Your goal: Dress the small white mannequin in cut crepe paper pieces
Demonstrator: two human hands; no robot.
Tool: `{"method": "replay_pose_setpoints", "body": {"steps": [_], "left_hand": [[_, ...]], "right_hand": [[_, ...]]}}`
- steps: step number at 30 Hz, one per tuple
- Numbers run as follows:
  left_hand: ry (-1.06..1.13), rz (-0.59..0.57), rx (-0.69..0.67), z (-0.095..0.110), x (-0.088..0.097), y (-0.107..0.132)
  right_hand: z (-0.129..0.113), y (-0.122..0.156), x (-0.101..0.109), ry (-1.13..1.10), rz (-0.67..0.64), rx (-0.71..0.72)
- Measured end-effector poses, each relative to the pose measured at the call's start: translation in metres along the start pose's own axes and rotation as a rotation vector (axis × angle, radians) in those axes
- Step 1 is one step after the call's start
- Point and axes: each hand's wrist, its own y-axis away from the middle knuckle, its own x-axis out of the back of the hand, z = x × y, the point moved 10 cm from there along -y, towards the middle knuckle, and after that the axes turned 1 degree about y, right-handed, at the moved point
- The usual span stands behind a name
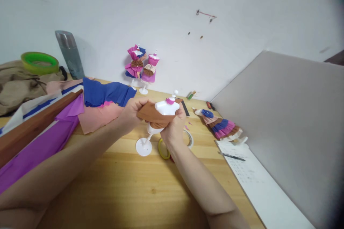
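Note:
A small white dress form [164, 107] on a round base tilts to the right above the wooden table [129, 186]. Around its chest lies a strip of brown crepe paper [154, 115], and a magenta band circles its neck. My left hand [134, 109] pinches the strip's left end. On the other side my right hand [176, 123] closes on the strip's right part against the form; some of its fingers are hidden behind. Below my right wrist lie a yellow tape roll [163, 149] and a white tape roll [190, 139].
Two dressed mini forms [136, 64] stand by the wall. Blue crepe paper [107, 91] and other coloured sheets cover the left side, near a bottle [70, 55] and green tape roll [40, 63]. At right are a layered paper dress [223, 127], a pen [233, 156] and written paper [258, 182].

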Motion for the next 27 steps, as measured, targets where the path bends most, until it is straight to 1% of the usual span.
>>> {"method": "replay_pose_setpoints", "body": {"steps": [2,4,10,13,16,19,22,25,27], "left_hand": [[-0.026,-0.02,-0.009,0.004,0.0,-0.001],[-0.031,-0.013,-0.004,0.005,0.0,-0.002],[0.029,0.067,0.072,-0.007,-0.001,-0.001],[0.084,0.109,0.108,-0.008,-0.004,0.003],[0.155,0.142,0.131,-0.006,-0.008,0.007],[0.111,0.169,0.064,0.002,-0.013,0.012],[0.068,0.138,0.003,0.005,-0.024,0.018],[0.049,0.131,-0.021,0.006,-0.03,0.022],[0.023,0.133,-0.006,0.005,-0.031,0.023]], "right_hand": [[0.001,0.001,-0.001,-0.009,-0.017,-0.014],[0.002,0.001,-0.001,-0.021,-0.018,-0.022],[-0.003,0.002,0.006,-0.006,0.064,0.035],[-0.007,0.002,0.005,0.016,0.087,0.06],[-0.009,0.002,0.004,-0.007,0.105,0.074],[-0.004,0.0,0.006,-0.045,0.113,0.03],[0.007,-0.003,0.006,-0.079,0.075,-0.065],[0.014,-0.005,0.008,-0.128,0.081,-0.115],[0.017,-0.005,0.009,-0.153,0.098,-0.119]]}}
